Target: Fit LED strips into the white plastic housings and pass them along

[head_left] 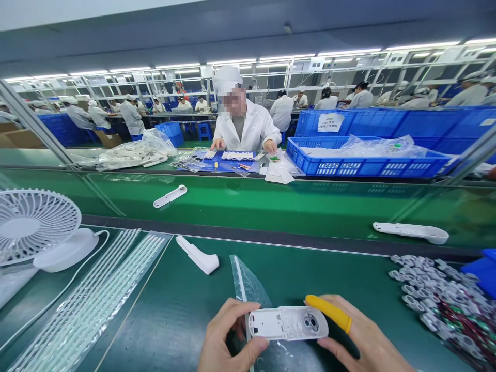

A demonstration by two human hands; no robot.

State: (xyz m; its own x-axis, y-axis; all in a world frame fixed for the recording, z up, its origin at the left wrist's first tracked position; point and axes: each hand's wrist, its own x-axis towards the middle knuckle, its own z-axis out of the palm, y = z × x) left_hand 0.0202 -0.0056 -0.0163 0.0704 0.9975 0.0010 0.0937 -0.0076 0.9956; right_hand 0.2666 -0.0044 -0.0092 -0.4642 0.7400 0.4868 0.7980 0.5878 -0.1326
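A white plastic housing [289, 324], its inner side up and a dark round part at its right end, is held level between my two hands above the near green table. My left hand [232, 336] grips its left end between thumb and fingers. At the right end my right hand [349, 330] pinches it, with a yellow and black tool handle [333, 314] lying against the fingers. Behind the housing lies a clear plastic bag [250, 283]. Another white housing [198, 255] rests on the table, further back and left.
A white fan [36, 227] and bagged white strips [93, 305] are at left. Small grey parts with wires [437, 299] pile up at right. Two white housings [170, 197] [411, 232] lie on the green belt [271, 206]. A co-worker [246, 119] sits beyond it, beside a blue crate [364, 166].
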